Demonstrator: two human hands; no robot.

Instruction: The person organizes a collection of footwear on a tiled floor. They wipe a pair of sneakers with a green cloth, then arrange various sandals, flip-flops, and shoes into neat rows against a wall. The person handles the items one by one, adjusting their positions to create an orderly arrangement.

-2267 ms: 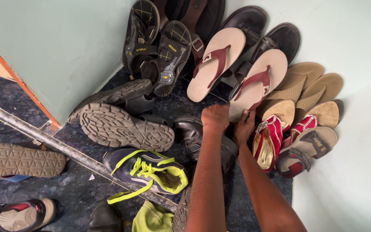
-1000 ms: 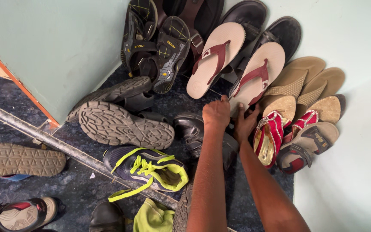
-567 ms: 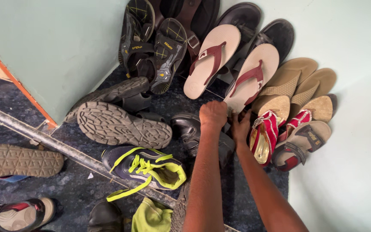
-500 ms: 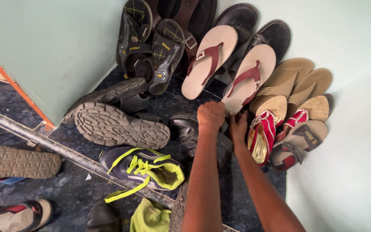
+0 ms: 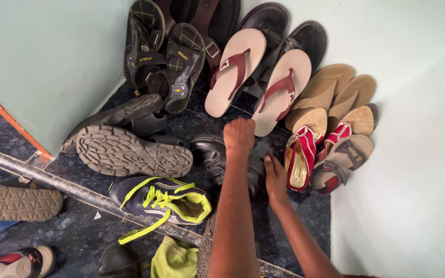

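The left hand (image 5: 239, 135) was curled into a fist at the near end of the right flip-flop (image 5: 280, 90); whether its fingers gripped the sole could not be told. The right hand (image 5: 275, 175) lay just beside it, fingers loosely spread on a black shoe (image 5: 213, 154), with a red sandal (image 5: 300, 163) to its right, on the floor.

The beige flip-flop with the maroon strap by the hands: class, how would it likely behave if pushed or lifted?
The beige flip-flop looks thin and flat, so probably light and bendy. It leans on black shoes, so a push from the left hand might slide or tip it. Its strap would likely give a grip.
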